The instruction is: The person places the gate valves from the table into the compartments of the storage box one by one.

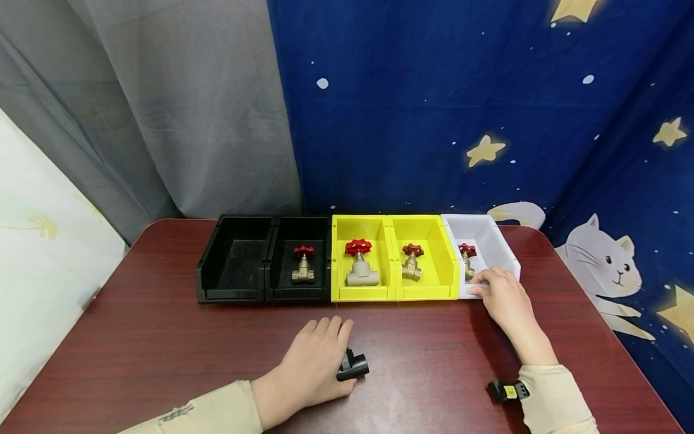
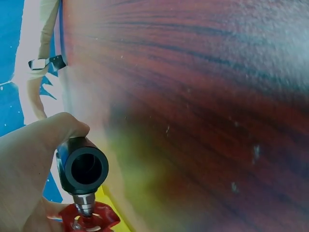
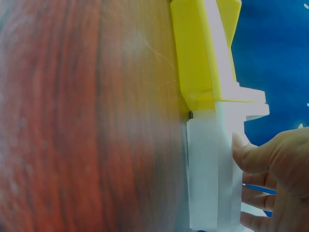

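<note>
My left hand (image 1: pixel 314 367) grips a black valve (image 1: pixel 353 366) above the front middle of the table. In the left wrist view, its round open pipe end faces the camera, with a metal stem and a red handwheel (image 2: pixel 89 217) below. My right hand (image 1: pixel 504 295) is over the front lip of the white bin (image 1: pixel 504 256), thumb at the lip and fingers reaching inside. Beside those fingertips sits a brass valve (image 1: pixel 468 267) with a red handwheel; in the right wrist view the fingertips are hidden behind the lip (image 3: pixel 227 169).
Left of the white bin stand two yellow bins, one with a grey valve (image 1: pixel 361 272), the other with a brass valve (image 1: pixel 412 265). Further left, one black bin holds a brass valve (image 1: pixel 303 269); the leftmost black bin (image 1: pixel 233 294) shows nothing inside. Curtains hang behind the table (image 1: pixel 162 337).
</note>
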The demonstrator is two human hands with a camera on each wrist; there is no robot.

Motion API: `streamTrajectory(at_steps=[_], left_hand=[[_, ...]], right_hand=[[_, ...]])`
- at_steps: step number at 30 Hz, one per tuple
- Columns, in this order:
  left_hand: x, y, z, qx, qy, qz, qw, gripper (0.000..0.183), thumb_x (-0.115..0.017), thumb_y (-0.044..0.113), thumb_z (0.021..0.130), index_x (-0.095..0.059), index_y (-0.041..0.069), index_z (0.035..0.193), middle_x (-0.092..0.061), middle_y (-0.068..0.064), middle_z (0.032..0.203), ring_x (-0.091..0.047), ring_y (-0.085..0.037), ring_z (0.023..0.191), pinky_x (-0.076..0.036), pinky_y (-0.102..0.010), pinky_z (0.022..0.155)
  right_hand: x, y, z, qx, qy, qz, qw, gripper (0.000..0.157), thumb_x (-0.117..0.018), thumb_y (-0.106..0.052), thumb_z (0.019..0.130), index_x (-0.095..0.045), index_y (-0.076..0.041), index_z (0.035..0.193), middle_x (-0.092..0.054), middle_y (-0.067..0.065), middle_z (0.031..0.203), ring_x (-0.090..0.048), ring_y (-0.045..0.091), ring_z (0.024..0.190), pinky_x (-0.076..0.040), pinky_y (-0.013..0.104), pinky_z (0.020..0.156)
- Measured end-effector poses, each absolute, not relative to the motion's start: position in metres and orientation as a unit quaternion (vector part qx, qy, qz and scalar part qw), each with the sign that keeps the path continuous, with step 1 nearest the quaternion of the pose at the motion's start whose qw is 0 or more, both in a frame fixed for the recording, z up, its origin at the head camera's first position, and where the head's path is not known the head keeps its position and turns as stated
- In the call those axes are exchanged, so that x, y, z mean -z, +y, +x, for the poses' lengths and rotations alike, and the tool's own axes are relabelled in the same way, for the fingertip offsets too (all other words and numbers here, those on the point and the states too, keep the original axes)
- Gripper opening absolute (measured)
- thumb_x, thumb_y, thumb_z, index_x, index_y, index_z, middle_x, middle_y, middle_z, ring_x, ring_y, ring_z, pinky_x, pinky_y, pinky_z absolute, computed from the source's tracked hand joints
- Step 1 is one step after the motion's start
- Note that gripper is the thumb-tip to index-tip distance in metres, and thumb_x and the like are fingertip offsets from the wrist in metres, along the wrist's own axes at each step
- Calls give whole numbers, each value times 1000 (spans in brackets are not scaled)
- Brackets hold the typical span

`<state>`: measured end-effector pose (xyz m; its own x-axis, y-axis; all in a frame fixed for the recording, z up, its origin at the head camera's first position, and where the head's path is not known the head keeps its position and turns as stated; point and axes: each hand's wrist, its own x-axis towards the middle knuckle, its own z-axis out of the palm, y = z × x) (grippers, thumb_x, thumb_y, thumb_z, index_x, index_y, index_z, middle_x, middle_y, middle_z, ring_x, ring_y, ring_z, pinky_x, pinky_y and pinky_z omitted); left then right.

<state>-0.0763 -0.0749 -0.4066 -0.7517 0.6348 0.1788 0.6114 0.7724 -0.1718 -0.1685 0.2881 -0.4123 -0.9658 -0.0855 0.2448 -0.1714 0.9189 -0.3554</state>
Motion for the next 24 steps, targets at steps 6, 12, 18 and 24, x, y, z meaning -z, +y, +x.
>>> streamTrajectory(at_steps=[6, 12, 18, 24], left_hand=[[402, -83, -77, -21, -935, -337, 109, 83, -74, 61, 71, -56, 2, 125, -59, -7, 99, -58, -19, 82, -50, -34, 71], [401, -93, -76, -5, -935, -337, 108, 81, -75, 59, 70, -56, 2, 126, -59, -7, 102, -58, -19, 83, -50, -34, 71], [399, -108, -77, 8, -937, -330, 112, 83, -78, 58, 69, -56, 4, 128, -59, -7, 105, -59, -20, 88, -50, -36, 74], [396, -129, -75, -3, -943, -319, 94, 85, -81, 56, 68, -55, 4, 130, -59, -9, 110, -59, -23, 94, -51, -40, 77]], right_hand=[[413, 289, -169, -191, -973, 65, 112, 11, -78, -8, 83, -69, -4, 89, -61, 9, 85, -53, 37, 89, -46, 53, 76], [413, 289, -169, -191, -973, 63, 111, 11, -78, -8, 84, -69, -4, 89, -61, 9, 86, -53, 37, 88, -46, 52, 75], [413, 290, -168, -192, -973, 60, 109, 11, -77, -8, 84, -70, -4, 89, -61, 9, 85, -53, 36, 87, -46, 51, 75], [413, 289, -168, -194, -972, 67, 116, 11, -78, -7, 83, -69, -4, 88, -61, 9, 85, -53, 36, 87, -46, 52, 76]])
